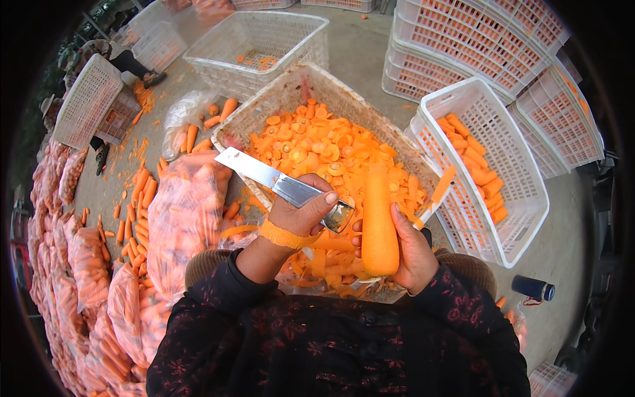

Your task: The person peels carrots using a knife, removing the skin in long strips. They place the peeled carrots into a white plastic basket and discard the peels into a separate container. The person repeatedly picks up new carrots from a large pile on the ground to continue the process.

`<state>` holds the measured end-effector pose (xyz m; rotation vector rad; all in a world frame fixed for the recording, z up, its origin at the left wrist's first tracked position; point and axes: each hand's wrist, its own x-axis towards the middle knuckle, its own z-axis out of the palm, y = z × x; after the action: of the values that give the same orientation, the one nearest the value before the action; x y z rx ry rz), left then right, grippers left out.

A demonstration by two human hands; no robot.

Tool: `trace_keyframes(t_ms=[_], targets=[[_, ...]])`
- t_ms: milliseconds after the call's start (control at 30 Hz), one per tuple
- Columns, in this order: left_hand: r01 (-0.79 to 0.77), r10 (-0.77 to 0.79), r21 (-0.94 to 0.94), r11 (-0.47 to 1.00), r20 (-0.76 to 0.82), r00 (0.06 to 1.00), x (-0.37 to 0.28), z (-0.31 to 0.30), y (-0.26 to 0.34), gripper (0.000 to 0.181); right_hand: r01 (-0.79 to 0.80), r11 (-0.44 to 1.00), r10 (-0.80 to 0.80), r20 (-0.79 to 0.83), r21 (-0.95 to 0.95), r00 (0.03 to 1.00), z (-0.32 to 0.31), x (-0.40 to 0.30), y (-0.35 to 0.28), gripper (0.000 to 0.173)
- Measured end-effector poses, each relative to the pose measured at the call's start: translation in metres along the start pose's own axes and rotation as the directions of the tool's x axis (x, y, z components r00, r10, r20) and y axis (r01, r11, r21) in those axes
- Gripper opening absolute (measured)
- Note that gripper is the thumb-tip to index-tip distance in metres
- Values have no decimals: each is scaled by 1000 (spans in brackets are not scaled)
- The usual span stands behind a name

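Observation:
My left hand (300,206) is closed round the metal handle of a peeling knife (283,186); its broad blade points up and left, and a looped metal end shows below the thumb. A strip of orange peel lies across that wrist. In my right hand (412,248) is a large, smooth carrot (379,223), its thick end towards me and its narrow end away. Both hands are over a dirty white plastic crate (367,106) that holds carrot peelings and cut-off slices (317,146). A long peel hangs over the crate's right corner.
At the right, a white crate (533,183) holds carrots (474,159), with stacked crates (476,44) behind. Plastic bags of carrots (186,223) and loose carrots lie on the left. Another crate (258,74) stands ahead. A dark blue flask (531,288) lies at the right. People sit at far left.

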<state>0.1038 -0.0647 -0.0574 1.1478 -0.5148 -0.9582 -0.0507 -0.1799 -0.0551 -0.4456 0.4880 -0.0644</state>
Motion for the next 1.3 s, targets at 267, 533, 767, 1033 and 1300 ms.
trace_keyframes(t_ms=[267,533,767,1033,1300], targets=[[-87,28,182,979,303,953,-19,17,9,12,40,999,-35,-134,34,990,-3,7,7,46],[-146,25,270,952,407,913,-22,21,-5,10,-14,998,20,-125,55,992,-7,13,12,38],[-31,-7,159,987,230,973,-15,17,-1,12,86,996,-87,-130,-14,988,-6,11,12,37],[-64,-17,209,976,364,931,-23,28,-12,10,102,968,-140,-155,-229,978,-2,12,15,38],[114,-85,93,989,-273,958,27,-28,-7,12,-79,963,52,-110,-259,993,3,-4,5,42]])
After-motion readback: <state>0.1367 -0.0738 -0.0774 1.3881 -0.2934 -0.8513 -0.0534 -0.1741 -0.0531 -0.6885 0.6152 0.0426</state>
